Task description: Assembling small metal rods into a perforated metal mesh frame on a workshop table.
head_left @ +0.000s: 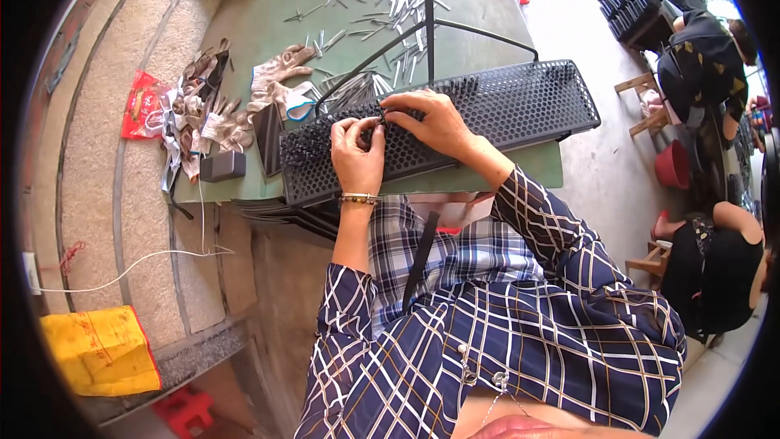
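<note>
A long black perforated tray (520, 106) with rows of round holes lies across the near edge of the green table. Small black pieces (313, 142) crowd its left end, and a few more stand along its far side. My left hand (357, 158) is closed over the tray's left half, thumb and fingertips pinched together. Just to its right, my right hand (435, 122) is bent over with its thumb and fingers closed near the left fingertips. Something small and dark lies between the two hands; what each holds is too small to make out.
Many thin metal pins (402, 0) are scattered beyond the tray, under a black metal frame (428, 12). Work gloves (276, 77), a small dark box (223, 167) and a red packet (145, 106) lie left. Two people sit at the right beside a red bucket (673, 164).
</note>
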The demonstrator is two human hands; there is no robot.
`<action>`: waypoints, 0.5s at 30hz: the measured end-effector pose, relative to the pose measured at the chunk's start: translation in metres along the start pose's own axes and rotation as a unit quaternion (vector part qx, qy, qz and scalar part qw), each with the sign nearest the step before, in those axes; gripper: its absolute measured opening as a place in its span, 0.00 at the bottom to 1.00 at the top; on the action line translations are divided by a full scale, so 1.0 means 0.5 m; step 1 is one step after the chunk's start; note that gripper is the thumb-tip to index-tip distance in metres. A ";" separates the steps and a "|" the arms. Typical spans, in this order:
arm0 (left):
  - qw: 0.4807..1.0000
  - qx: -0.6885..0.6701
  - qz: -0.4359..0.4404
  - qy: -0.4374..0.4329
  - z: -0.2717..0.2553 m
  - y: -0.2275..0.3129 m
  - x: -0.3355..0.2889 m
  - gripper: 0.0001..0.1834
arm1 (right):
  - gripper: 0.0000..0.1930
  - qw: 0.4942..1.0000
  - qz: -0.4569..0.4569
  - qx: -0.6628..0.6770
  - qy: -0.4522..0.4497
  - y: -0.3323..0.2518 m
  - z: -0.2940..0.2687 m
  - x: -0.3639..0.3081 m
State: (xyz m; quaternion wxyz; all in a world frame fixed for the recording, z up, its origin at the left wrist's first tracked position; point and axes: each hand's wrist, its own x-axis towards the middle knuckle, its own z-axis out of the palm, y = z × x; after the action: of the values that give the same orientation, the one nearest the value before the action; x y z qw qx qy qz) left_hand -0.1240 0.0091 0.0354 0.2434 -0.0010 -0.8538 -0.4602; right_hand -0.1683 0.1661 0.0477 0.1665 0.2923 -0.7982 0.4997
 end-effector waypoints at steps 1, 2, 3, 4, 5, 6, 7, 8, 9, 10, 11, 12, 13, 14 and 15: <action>1.000 0.017 -0.005 0.013 -0.001 0.000 -0.001 0.07 | 0.10 1.000 -0.011 0.002 -0.002 0.000 0.000 -0.001; 1.000 0.016 -0.005 0.011 -0.001 -0.002 -0.001 0.07 | 0.10 1.000 -0.022 0.004 -0.004 0.001 -0.001 -0.002; 0.999 0.044 0.008 0.009 -0.005 -0.007 -0.002 0.07 | 0.10 1.000 -0.022 0.004 -0.005 -0.003 -0.001 -0.001; 0.997 0.072 0.020 0.005 -0.005 -0.003 0.000 0.07 | 0.10 0.999 -0.027 -0.006 -0.018 -0.002 -0.002 -0.001; 0.997 0.071 0.020 0.004 -0.003 0.001 0.002 0.07 | 0.10 0.999 -0.031 -0.017 -0.031 -0.001 -0.004 -0.001; 0.995 0.090 0.050 -0.003 -0.002 0.005 0.003 0.07 | 0.10 0.999 -0.030 -0.018 -0.030 0.001 -0.006 0.000; 0.991 0.109 0.080 -0.010 0.001 0.009 0.005 0.07 | 0.10 0.999 -0.032 -0.025 -0.034 0.002 -0.007 0.000; 0.991 0.107 0.080 -0.013 0.003 0.013 0.007 0.07 | 0.10 0.998 -0.034 -0.032 -0.038 0.004 -0.008 -0.001; 0.990 0.119 0.074 -0.023 -0.011 0.022 0.009 0.07 | 0.10 0.998 -0.038 -0.027 -0.040 -0.009 -0.005 0.007; 0.989 0.125 0.069 -0.039 -0.010 0.024 0.010 0.07 | 0.10 0.998 -0.051 -0.033 -0.024 -0.009 -0.004 0.009; 0.989 0.125 0.069 -0.039 -0.011 0.020 0.011 0.07 | 0.11 0.997 -0.064 -0.038 -0.009 -0.009 -0.004 0.011; 0.986 0.137 0.082 -0.047 -0.014 0.013 0.012 0.09 | 0.11 0.997 -0.064 -0.037 -0.009 -0.008 -0.003 0.011; 0.983 0.148 0.097 -0.056 -0.015 0.013 0.014 0.10 | 0.11 0.997 -0.066 -0.038 -0.015 -0.004 -0.004 0.010; 0.982 0.148 0.098 -0.057 -0.015 0.014 0.013 0.10 | 0.11 0.997 -0.068 -0.039 -0.022 -0.001 -0.003 0.009; 0.984 0.146 0.088 -0.047 -0.016 0.016 0.010 0.11 | 0.11 0.997 -0.068 -0.039 -0.021 0.001 -0.002 0.008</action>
State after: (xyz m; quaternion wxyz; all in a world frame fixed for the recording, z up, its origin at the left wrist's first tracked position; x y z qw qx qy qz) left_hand -0.1233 0.0060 0.0474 0.2405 -0.0624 -0.9189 -0.3065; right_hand -0.1716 0.1662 0.0500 0.1944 0.3499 -0.7986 0.4494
